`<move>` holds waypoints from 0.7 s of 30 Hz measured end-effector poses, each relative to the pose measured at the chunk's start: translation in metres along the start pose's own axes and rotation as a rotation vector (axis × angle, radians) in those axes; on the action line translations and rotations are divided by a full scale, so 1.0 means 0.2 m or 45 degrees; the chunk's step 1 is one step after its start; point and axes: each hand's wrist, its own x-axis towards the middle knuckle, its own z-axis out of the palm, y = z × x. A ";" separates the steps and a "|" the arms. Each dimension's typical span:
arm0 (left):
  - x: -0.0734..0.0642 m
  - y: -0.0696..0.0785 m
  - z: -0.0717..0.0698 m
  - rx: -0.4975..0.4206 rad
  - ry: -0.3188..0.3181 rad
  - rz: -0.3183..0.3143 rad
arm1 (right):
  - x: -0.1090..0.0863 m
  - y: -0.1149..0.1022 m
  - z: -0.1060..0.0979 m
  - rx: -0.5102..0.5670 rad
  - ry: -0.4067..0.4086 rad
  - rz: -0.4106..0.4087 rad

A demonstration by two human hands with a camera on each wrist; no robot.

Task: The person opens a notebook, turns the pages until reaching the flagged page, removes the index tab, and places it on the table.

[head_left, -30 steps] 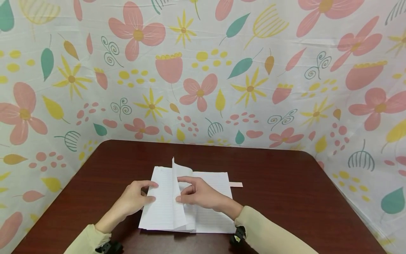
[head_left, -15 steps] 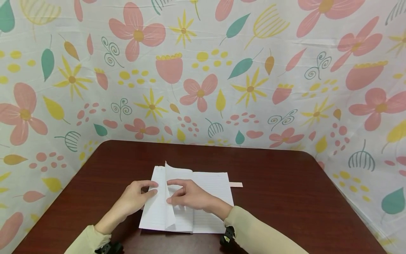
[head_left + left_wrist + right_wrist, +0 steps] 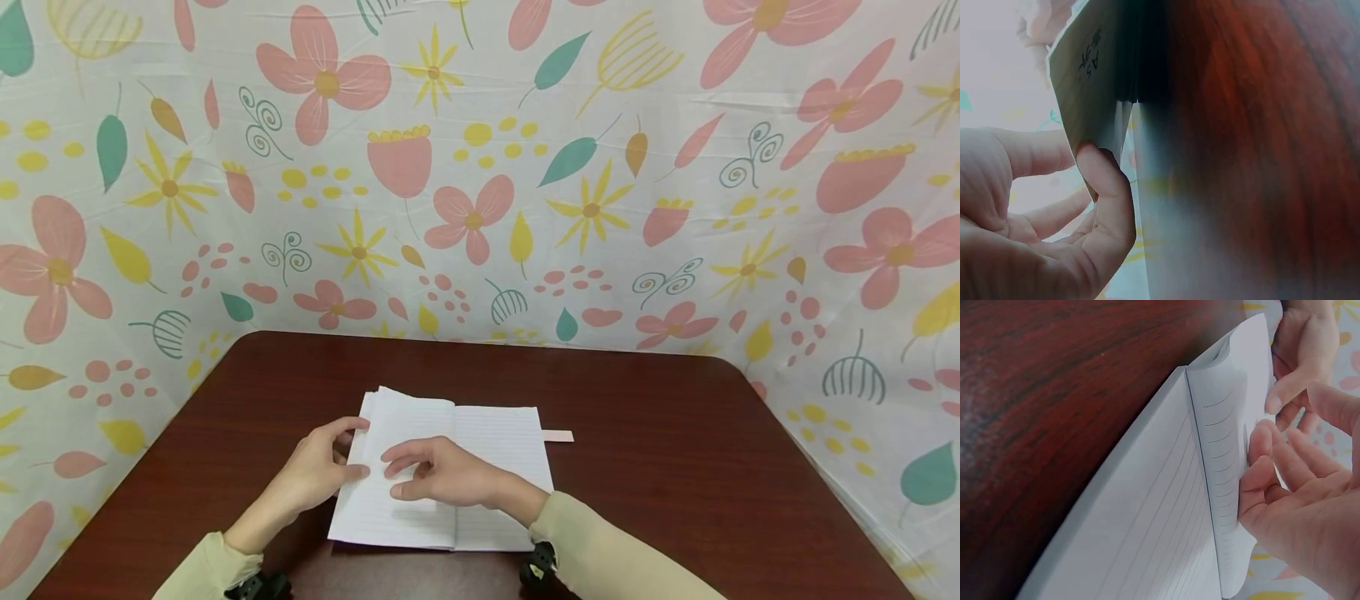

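Observation:
An open lined notebook (image 3: 491, 442) lies on the table in the head view, both pages spread. My left hand (image 3: 311, 468) pinches its left edge between thumb and fingers. The left wrist view shows the left hand (image 3: 1091, 231) with a digit bent against the notebook (image 3: 1079, 94), where handwritten marks show. Over the left page is my right hand (image 3: 461, 475), its fingers loosely bent with no sheet between them. In the right wrist view the right hand (image 3: 1310, 494) is close to the curved left page (image 3: 1219, 431); whether the fingertips touch it I cannot tell.
A pale tab (image 3: 558, 436) sticks out from the notebook's right side. The dark brown table (image 3: 675, 467) extends around it. Behind stands a white cloth (image 3: 480, 125) printed with flowers and leaves.
The sheet my right hand pinched has gone over leftward and now lies on the left page. The right fingers have let it go. My left thumb has shifted on the left edge.

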 end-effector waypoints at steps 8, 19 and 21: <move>0.00 -0.01 0.01 0.021 -0.004 -0.010 | -0.07 0.01 -0.03 -0.053 -0.046 -0.103; 0.00 -0.01 0.01 0.018 -0.014 -0.037 | -0.31 0.05 -0.26 -0.425 0.100 -0.059; 0.00 -0.01 0.01 0.023 -0.016 -0.036 | -0.36 0.08 -0.31 -0.479 0.134 -0.048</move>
